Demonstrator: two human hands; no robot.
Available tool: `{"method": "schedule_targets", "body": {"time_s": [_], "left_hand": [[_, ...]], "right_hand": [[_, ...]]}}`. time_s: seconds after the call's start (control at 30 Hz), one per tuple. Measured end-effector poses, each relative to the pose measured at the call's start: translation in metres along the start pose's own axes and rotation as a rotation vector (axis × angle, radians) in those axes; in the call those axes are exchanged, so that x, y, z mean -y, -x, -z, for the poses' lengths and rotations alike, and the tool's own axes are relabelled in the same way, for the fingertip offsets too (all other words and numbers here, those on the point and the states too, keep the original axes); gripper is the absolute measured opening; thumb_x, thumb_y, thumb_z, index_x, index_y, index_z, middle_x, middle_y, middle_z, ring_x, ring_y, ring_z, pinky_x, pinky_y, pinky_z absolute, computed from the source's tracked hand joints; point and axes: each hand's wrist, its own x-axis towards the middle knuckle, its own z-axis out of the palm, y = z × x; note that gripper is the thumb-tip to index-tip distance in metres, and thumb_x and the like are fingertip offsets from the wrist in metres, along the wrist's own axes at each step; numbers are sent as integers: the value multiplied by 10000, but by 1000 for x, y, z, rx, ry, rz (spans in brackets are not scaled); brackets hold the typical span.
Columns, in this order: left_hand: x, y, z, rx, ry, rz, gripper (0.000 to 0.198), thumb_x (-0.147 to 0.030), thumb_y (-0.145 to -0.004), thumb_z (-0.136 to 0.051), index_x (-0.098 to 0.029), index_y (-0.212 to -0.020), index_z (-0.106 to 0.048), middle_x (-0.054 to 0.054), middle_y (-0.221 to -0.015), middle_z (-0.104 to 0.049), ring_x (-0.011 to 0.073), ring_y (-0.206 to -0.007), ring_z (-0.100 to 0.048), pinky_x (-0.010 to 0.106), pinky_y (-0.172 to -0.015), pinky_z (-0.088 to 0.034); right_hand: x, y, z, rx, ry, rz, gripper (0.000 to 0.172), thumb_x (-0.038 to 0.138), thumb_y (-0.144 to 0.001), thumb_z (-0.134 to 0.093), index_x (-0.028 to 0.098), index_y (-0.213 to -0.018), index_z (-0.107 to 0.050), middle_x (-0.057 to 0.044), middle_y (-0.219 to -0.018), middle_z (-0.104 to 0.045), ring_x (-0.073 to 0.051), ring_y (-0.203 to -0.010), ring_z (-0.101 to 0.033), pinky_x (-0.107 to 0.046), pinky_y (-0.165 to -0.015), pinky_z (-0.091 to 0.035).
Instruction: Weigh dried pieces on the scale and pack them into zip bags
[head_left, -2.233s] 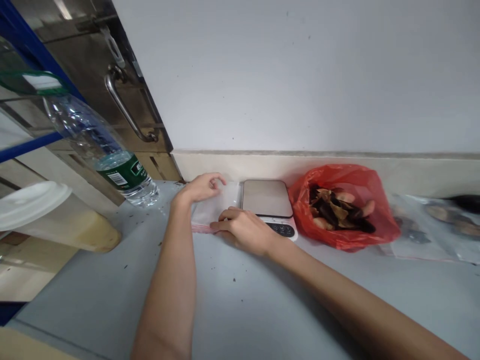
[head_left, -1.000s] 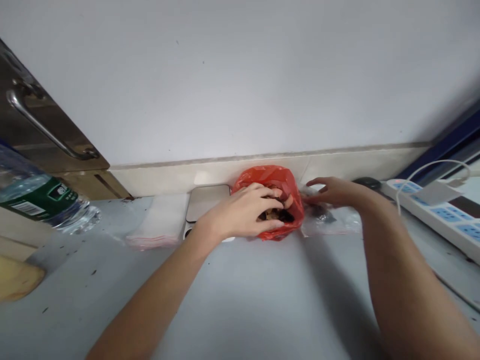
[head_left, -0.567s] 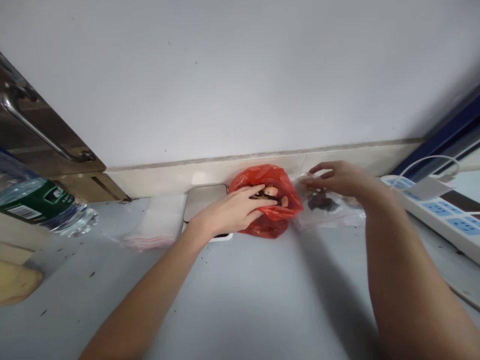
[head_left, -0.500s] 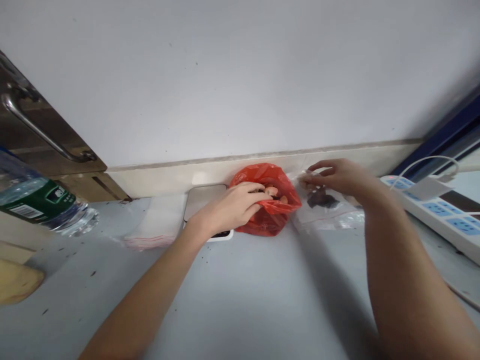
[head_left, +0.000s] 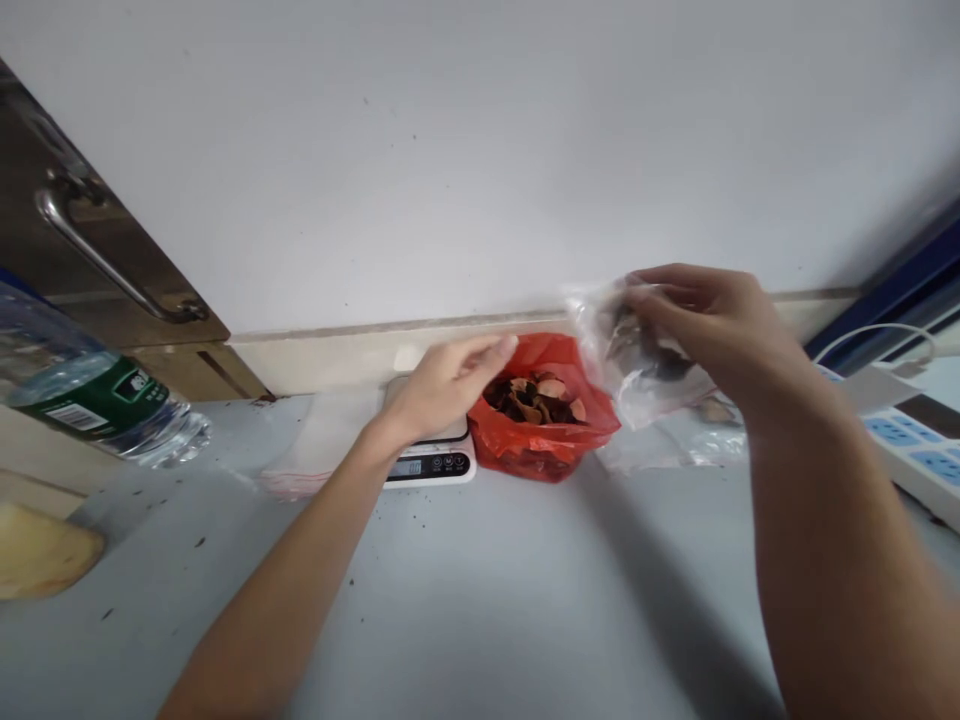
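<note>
My right hand (head_left: 712, 320) is closed on a clear plastic bag (head_left: 637, 370) with dark pieces inside and holds it in the air, above and right of the red bag (head_left: 544, 440). The red bag lies open on the grey counter (head_left: 480, 580) by the wall, full of brown and dark dried pieces. My left hand (head_left: 442, 385) hovers over the small white scale (head_left: 431, 462), whose display is lit. Its fingers are stretched out toward the red bag's rim, and nothing shows in them.
A flat stack of clear zip bags (head_left: 322, 445) lies left of the scale. A water bottle (head_left: 82, 395) lies at far left near a yellowish object (head_left: 37, 545). More clear bags (head_left: 675, 445) and a white power strip (head_left: 907, 440) are at right.
My left hand has come out of the red bag and now hangs over the scale. My right hand has lifted the clear bag off the counter. The scale's display now shows.
</note>
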Motion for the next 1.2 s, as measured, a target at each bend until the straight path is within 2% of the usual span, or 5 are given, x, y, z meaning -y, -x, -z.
{"method": "schedule_targets", "body": {"time_s": [0.23,0.53,0.8,1.0,1.2], "left_hand": [[-7,2,8,31,224,87,345,-480,-977,-592,-172,-943,-744,53,-958,-760,203,-931,-699,306,-862,-527],[23,4,43,-337,210,138,307,-485,-846,-747,-191,-817,-663,26,-847,-725,187,-829,-667,298,-788,-525],[31,8,49,-317,251,179,206,-409,-932,-661,-208,-925,-617,28,-920,-734,190,-925,-707,320,-886,-553],[20,9,42,-486,-226,88,188,-181,-834,-655,-205,-1020,-638,56,-1088,-680,210,-1053,-659,344,-915,-543],[-1,15,27,109,-234,89,297,-466,-833,-714,-190,-723,-691,10,-711,-658,164,-676,-584,291,-639,-468]], "right_hand": [[26,4,-43,365,-267,189,657,549,-544,-917,266,-949,-485,45,-723,-670,-164,-632,-640,-269,-539,-457],[14,-3,-39,558,-140,-20,411,605,-684,-781,208,-634,-689,-8,-648,-651,-146,-619,-580,-283,-574,-464],[23,1,-59,633,-402,-137,420,559,-638,-875,175,-692,-713,-8,-707,-665,-117,-628,-570,-261,-573,-468],[20,2,-67,629,-349,-77,448,551,-628,-871,189,-545,-620,56,-520,-500,-85,-502,-420,-272,-502,-323],[22,3,-85,654,-415,-75,478,565,-520,-920,193,-526,-619,37,-537,-570,-93,-524,-454,-284,-531,-319]]}}
